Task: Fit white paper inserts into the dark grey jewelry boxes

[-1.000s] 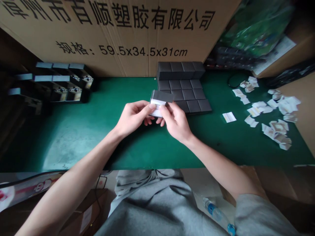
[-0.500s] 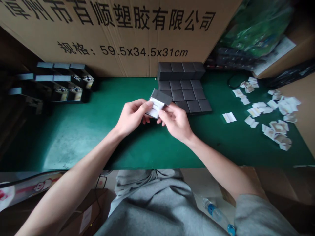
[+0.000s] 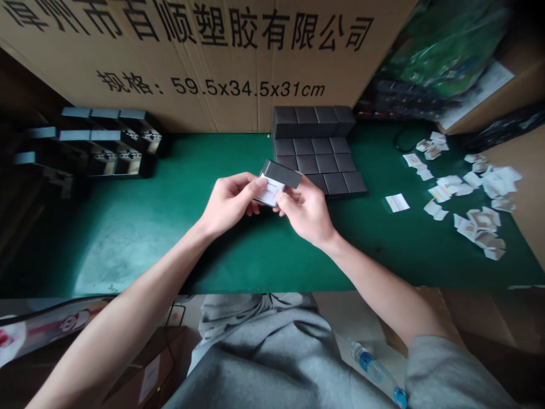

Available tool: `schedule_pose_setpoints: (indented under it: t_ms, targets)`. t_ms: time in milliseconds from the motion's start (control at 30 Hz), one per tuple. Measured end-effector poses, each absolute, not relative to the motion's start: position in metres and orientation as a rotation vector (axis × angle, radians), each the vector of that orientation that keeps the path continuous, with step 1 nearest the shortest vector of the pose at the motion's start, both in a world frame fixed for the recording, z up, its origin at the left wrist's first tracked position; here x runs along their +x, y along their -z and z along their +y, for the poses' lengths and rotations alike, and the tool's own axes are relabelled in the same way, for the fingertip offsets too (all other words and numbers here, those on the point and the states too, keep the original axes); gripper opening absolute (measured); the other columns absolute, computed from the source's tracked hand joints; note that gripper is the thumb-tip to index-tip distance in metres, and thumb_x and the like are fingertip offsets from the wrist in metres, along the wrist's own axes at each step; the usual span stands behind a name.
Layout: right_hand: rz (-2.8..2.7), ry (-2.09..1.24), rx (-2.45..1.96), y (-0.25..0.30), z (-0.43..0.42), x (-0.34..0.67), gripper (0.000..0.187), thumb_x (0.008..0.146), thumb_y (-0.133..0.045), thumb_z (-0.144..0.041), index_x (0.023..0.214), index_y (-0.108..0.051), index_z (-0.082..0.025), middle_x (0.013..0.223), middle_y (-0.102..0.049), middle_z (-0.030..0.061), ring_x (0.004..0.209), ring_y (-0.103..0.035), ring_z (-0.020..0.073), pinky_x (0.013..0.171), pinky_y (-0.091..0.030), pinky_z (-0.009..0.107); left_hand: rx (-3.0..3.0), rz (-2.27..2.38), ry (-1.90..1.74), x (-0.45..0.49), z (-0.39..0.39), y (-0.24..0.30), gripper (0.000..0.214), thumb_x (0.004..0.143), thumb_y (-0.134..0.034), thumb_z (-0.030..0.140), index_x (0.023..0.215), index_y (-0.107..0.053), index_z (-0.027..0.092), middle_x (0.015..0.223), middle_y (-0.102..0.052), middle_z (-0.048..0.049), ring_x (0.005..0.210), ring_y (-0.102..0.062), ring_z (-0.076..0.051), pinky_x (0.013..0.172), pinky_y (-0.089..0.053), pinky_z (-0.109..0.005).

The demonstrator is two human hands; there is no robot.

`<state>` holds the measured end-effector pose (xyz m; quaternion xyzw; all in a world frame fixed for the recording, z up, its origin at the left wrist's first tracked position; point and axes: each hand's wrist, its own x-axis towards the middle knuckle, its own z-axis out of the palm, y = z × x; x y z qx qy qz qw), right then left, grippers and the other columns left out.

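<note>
Over the middle of the green table, both my hands hold one small black box [image 3: 281,174] with its lid raised. A white paper insert [image 3: 268,196] with faint print shows in the box's opening. My left hand [image 3: 225,203] is closed on the left side, its thumb on the white insert. On the right side, my right hand [image 3: 310,215] grips the box with its thumb at the lower right corner. Fingers behind and under the box are partly hidden. Just beyond my right hand stand rows of closed black boxes [image 3: 313,149].
Several opened black boxes [image 3: 114,162] stand at the left. Folded white paper pieces [image 3: 481,227] lie scattered at the right, with one striped piece [image 3: 397,203] apart from them. A large cardboard carton [image 3: 213,51] backs the green table [image 3: 136,238]. Below lies a plastic bottle [image 3: 374,369].
The box has shifted slightly right and toward me in my hands, and its lid now shows at a different tilt. Both hands keep their grip.
</note>
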<state>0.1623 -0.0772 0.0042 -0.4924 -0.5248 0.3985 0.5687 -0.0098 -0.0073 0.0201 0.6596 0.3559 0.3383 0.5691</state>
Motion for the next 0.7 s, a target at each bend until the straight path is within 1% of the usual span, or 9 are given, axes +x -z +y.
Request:
schedule_pose_setpoints:
  t_ms: [100, 200, 367, 533, 700]
  targets:
    - [-1.216, -0.967, -1.138, -0.0046, -0.0771, 0.1627, 0.043, 0.088, -0.073, -0.056, 0.111, -0.064, -0.021, 0.075, -0.071, -0.0031, 0.064, -0.069, 0.0133, 0.060, -0.060, 0.028, 1.536, 0.837, -0.801, -0.0094, -0.0070, -0.0202, 0.042, 0.093, -0.070, 0.056, 0.078, -0.069, 0.016, 0.065, -0.069, -0.0032, 0.051, -0.060, -0.011, 0.047, -0.049, -0.021]
    - [-1.217, -1.010, -1.131, -0.0055, -0.0778, 0.1633, 0.048, 0.088, -0.073, -0.058, 0.116, -0.063, -0.021, 0.078, -0.071, -0.0020, 0.067, -0.069, 0.0136, 0.058, -0.059, 0.027, 1.524, 0.850, -0.803, -0.0091, -0.0071, -0.0201, 0.042, 0.094, -0.069, 0.054, 0.077, -0.069, 0.016, 0.065, -0.069, -0.0034, 0.052, -0.061, -0.011, 0.048, -0.049, -0.021]
    - [-1.203, -1.017, -1.136, -0.0048, -0.0786, 0.1636, 0.054, 0.088, -0.073, -0.062, 0.121, -0.063, -0.021, 0.081, -0.071, -0.0012, 0.069, -0.069, 0.0139, 0.054, -0.057, 0.025, 1.493, 0.829, -0.783, -0.0098, -0.0065, -0.0202, 0.042, 0.092, -0.069, 0.054, 0.077, -0.067, 0.015, 0.067, -0.069, -0.0040, 0.053, -0.062, -0.012, 0.048, -0.049, -0.022]
    - [-1.202, -0.990, -1.103, -0.0034, -0.0776, 0.1638, 0.050, 0.089, -0.074, -0.057, 0.119, -0.064, -0.019, 0.082, -0.070, -0.0008, 0.070, -0.069, 0.0132, 0.061, -0.059, 0.026, 1.499, 0.813, -0.764, -0.0106, -0.0064, -0.0215, 0.042, 0.088, -0.075, 0.055, 0.081, -0.067, 0.015, 0.068, -0.070, -0.0032, 0.052, -0.061, -0.011, 0.048, -0.050, -0.021]
    - [-1.209, -0.973, -1.104, -0.0022, -0.0769, 0.1638, 0.048, 0.088, -0.075, -0.059, 0.116, -0.065, -0.021, 0.081, -0.070, -0.0015, 0.069, -0.069, 0.0136, 0.062, -0.060, 0.028, 1.505, 0.816, -0.766, -0.0108, -0.0072, -0.0221, 0.040, 0.091, -0.073, 0.053, 0.085, -0.070, 0.014, 0.071, -0.070, -0.0033, 0.055, -0.062, -0.010, 0.049, -0.050, -0.020]
